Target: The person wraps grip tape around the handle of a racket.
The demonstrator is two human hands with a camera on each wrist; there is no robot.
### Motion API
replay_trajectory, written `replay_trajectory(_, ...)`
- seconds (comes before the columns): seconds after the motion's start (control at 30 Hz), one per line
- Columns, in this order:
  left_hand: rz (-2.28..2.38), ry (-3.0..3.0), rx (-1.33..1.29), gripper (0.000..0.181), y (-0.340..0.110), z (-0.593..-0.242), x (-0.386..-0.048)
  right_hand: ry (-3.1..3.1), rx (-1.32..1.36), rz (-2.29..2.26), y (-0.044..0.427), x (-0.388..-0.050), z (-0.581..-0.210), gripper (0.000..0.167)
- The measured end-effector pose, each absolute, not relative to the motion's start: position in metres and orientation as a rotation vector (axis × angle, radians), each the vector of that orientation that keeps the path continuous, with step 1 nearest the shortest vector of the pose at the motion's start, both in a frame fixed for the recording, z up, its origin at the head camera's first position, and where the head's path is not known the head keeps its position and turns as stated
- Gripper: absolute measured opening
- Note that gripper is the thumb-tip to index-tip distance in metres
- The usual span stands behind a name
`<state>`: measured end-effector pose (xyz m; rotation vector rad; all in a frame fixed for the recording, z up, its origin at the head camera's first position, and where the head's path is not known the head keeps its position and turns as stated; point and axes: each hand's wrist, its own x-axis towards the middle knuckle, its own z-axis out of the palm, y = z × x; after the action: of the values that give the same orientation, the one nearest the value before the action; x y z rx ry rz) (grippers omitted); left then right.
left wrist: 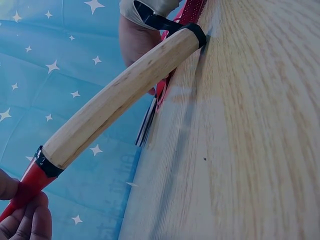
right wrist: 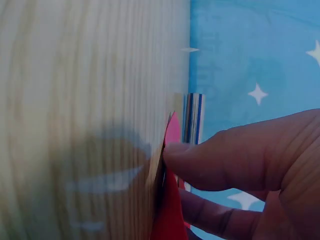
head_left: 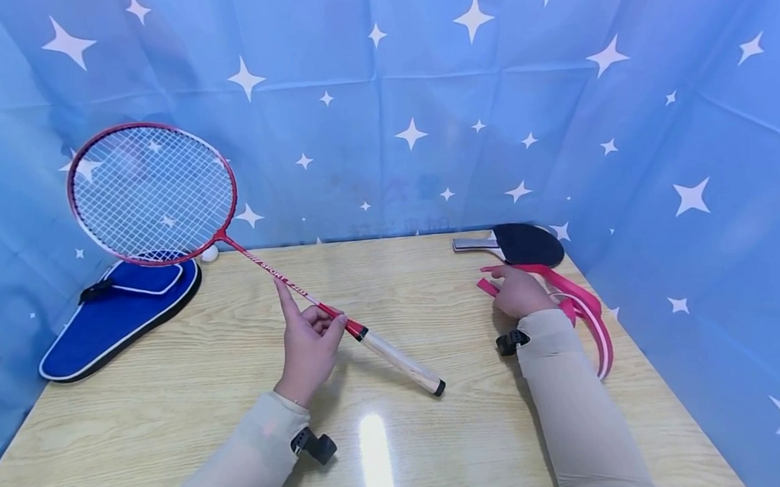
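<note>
My left hand (head_left: 308, 356) holds a red and white badminton racket (head_left: 254, 258) above the table. Thumb and fingers pinch the red cone just above the handle, while the index finger stretches along the shaft. The racket's head tilts up to the left. Its handle (left wrist: 120, 95) shows bare pale wood with black bands at both ends. At the right, my right hand (head_left: 520, 293) pinches a red-pink strip of grip tape (right wrist: 171, 210) near one end, by the tabletop. The rest of the tape (head_left: 589, 302) curls loosely beside the wrist; its underside is partly hidden.
Behind the right hand lies a black table tennis paddle (head_left: 529, 245). A blue paddle case (head_left: 122, 312) is at the table's left, with a white ball (head_left: 209, 253) near it. Starred blue cloth (head_left: 382, 110) borders the wooden table (head_left: 172, 406) at the back and sides.
</note>
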<state>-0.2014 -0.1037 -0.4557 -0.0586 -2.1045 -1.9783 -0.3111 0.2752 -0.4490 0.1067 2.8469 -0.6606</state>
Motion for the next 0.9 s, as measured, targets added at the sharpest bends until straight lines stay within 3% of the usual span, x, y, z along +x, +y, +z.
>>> replay_trajectory(0.3, -1.980, -2.119, -0.054, 0.124, -0.104, -0.454, -0.201, 2.889, 0.076, -0.607, 0.276, -0.312, -0.452, 0.049)
replay_trajectory(0.53, -1.981, -2.130, -0.038, 0.123, -0.103, -0.452, -0.198, 2.862, 0.053, -0.818, 0.267, -0.309, -0.442, 0.059)
replay_trajectory(0.9, -1.991, -2.117, -0.031, 0.123, -0.102, -0.452, -0.198, 2.724, -0.437, -1.148, 0.218, -0.288, -0.412, 0.045)
